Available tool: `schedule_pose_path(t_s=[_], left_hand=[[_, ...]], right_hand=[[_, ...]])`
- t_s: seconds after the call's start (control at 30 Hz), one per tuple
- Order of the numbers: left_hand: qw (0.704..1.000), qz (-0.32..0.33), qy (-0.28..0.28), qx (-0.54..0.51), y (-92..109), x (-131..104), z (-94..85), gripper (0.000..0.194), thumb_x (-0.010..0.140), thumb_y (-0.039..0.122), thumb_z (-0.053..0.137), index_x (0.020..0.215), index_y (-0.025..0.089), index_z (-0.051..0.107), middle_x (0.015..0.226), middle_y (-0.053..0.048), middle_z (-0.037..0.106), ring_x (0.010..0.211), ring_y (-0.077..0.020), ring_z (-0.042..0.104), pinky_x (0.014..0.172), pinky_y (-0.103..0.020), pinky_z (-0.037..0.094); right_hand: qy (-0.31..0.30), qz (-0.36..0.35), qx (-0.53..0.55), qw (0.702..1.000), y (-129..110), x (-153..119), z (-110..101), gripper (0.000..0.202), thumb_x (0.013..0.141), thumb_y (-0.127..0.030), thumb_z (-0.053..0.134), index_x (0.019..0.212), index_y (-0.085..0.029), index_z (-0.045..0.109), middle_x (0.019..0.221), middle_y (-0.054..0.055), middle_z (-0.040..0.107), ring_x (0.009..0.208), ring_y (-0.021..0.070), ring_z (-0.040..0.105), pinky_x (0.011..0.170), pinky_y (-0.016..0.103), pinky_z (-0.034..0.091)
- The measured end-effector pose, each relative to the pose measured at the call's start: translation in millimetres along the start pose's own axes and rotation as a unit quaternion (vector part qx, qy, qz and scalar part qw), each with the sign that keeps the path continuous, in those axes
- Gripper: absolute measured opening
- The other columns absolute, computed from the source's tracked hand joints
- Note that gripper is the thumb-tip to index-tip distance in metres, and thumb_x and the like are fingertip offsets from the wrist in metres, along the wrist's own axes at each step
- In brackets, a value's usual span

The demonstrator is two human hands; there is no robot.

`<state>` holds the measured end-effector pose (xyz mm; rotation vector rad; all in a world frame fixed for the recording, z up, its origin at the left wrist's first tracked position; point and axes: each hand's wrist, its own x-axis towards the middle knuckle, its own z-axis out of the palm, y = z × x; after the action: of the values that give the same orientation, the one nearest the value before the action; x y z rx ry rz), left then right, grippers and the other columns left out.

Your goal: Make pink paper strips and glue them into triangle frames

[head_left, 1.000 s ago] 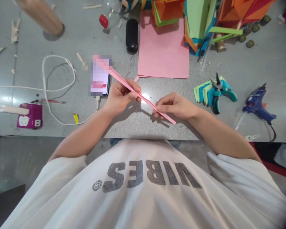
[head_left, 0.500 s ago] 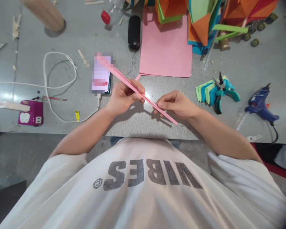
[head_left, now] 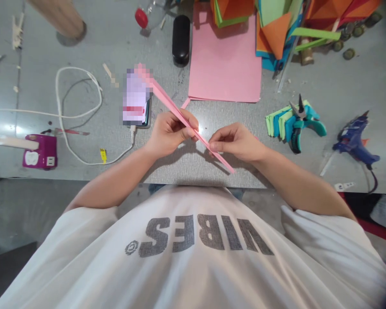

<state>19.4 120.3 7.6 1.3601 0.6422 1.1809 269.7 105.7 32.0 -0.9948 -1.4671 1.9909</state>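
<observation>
Slanting more steeply than half a second ago, the pink paper strip (head_left: 167, 102) is now dipping its lower end closer to the person's shirt (head_left: 196, 274). Under it a grey table (head_left: 167, 169) is spreading across the view, and below the table edge some grey floor (head_left: 125, 195) is showing.

From the left, a purple power cube (head_left: 40, 151) is sitting near the edge, and a white cable (head_left: 57, 92) is looping past it to a phone (head_left: 133, 103), whose screen is partly blurred. Beyond the loop a brown cylinder (head_left: 59, 19) is standing. Next, a black case (head_left: 181, 40) is lying beside a pink paper stack (head_left: 227, 68), with bright folded paper (head_left: 278, 36) crowding its far right corner. Further right, pliers (head_left: 299, 122) are resting on a green and blue folded bundle (head_left: 279, 124), and a blue glue gun (head_left: 354, 139) is lying near the right side.

The left forearm is angling inward, and the left hand (head_left: 172, 133) is pinching the strip near its middle between thumb and curled fingers. The right forearm is angling in likewise; the right hand (head_left: 233, 139) is pinching the strip nearer its lower end with thumb and fingertips. Both hands are holding it above the table, its upper end overlapping the phone.
</observation>
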Motion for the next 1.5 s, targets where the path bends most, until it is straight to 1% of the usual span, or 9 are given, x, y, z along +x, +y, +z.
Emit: schedule_pose_path(t_s=[0.17,0.37,0.5,0.67,0.87,1.13,1.27,1.4,1.5], left_hand=[[1.0,-0.016,-0.005,-0.005,2.2,1.1,4.0,0.042,0.087,0.058,0.097,0.085,0.019,0.082,0.074,-0.003,0.075,0.064,-0.0133,0.072,0.062,-0.028,0.058],[0.999,-0.029,-0.001,-0.014,2.5,0.6,5.9,0.044,0.085,0.059,0.097,0.084,0.019,0.081,0.076,-0.002,0.076,0.064,-0.0125,0.072,0.062,-0.027,0.059],[0.999,-0.02,-0.007,-0.026,1.7,0.5,5.8,0.043,0.086,0.059,0.097,0.086,0.019,0.081,0.076,-0.003,0.076,0.063,-0.0129,0.073,0.062,-0.027,0.061],[0.997,-0.06,-0.004,-0.037,1.9,0.6,6.7,0.045,0.083,0.06,0.098,0.085,0.019,0.08,0.076,-0.003,0.076,0.062,-0.0133,0.073,0.059,-0.027,0.06],[0.996,-0.068,-0.001,-0.05,2.9,0.4,8.1,0.047,0.081,0.06,0.1,0.086,0.018,0.079,0.074,-0.002,0.075,0.062,-0.0128,0.073,0.061,-0.027,0.06],[0.995,-0.071,-0.021,-0.064,-1.0,-3.7,7.0,0.042,0.085,0.057,0.099,0.091,0.019,0.081,0.077,-0.002,0.075,0.064,-0.0126,0.071,0.061,-0.027,0.06],[0.995,-0.069,-0.035,-0.064,-4.9,-7.1,7.0,0.039,0.088,0.056,0.097,0.092,0.02,0.083,0.078,-0.003,0.075,0.065,-0.0117,0.068,0.061,-0.026,0.056],[0.997,-0.063,-0.024,-0.045,-8.8,-7.2,6.0,0.039,0.086,0.057,0.098,0.089,0.021,0.083,0.079,-0.004,0.074,0.071,-0.0129,0.068,0.066,-0.027,0.056],[0.997,-0.064,-0.023,-0.032,-10.4,-6.2,5.7,0.039,0.085,0.058,0.099,0.088,0.022,0.083,0.08,-0.004,0.072,0.072,-0.0136,0.066,0.067,-0.028,0.055]], right_hand=[[0.039,-0.048,0.0,0.998,0.9,2.8,2.7,0.052,0.094,-0.07,0.087,0.093,-0.018,0.084,0.085,0.006,0.08,0.076,0.0167,0.071,0.074,0.031,0.06],[0.11,-0.115,-0.07,0.985,4.3,4.6,0.0,0.05,0.106,-0.058,0.075,0.073,-0.023,0.062,0.063,-0.003,0.054,0.06,0.0122,0.046,0.058,0.029,0.037],[0.11,-0.121,-0.132,0.978,3.3,1.6,-1.4,0.063,0.107,-0.068,0.068,0.065,-0.024,0.052,0.061,-0.003,0.046,0.059,0.0125,0.037,0.057,0.031,0.03],[0.093,-0.084,-0.134,0.983,0.3,-1.5,-1.4,0.059,0.1,-0.077,0.074,0.077,-0.023,0.069,0.071,0.002,0.064,0.067,0.0156,0.056,0.064,0.032,0.048],[0.089,-0.071,-0.073,0.991,-2.1,-1.3,-2.5,0.043,0.093,-0.062,0.089,0.089,-0.021,0.078,0.082,0.006,0.075,0.075,0.018,0.067,0.073,0.034,0.059],[0.125,-0.098,-0.128,0.979,2.9,0.1,-4.7,0.05,0.104,-0.05,0.073,0.066,-0.024,0.054,0.061,-0.003,0.048,0.059,0.013,0.041,0.058,0.032,0.031],[0.137,-0.08,-0.183,0.97,6.2,-0.5,-1.0,0.068,0.107,-0.066,0.068,0.06,-0.023,0.044,0.057,-0.004,0.036,0.058,0.0116,0.032,0.056,0.032,0.025],[0.021,-0.041,-0.078,0.996,7.5,-2.7,3.4,0.066,0.101,-0.082,0.07,0.081,-0.019,0.074,0.073,0.002,0.07,0.062,0.0131,0.06,0.06,0.028,0.048],[-0.029,0.016,0.012,0.999,7.7,-3.3,6.6,0.064,0.093,-0.081,0.081,0.095,-0.017,0.082,0.091,0.009,0.084,0.067,0.0159,0.074,0.063,0.029,0.062]])
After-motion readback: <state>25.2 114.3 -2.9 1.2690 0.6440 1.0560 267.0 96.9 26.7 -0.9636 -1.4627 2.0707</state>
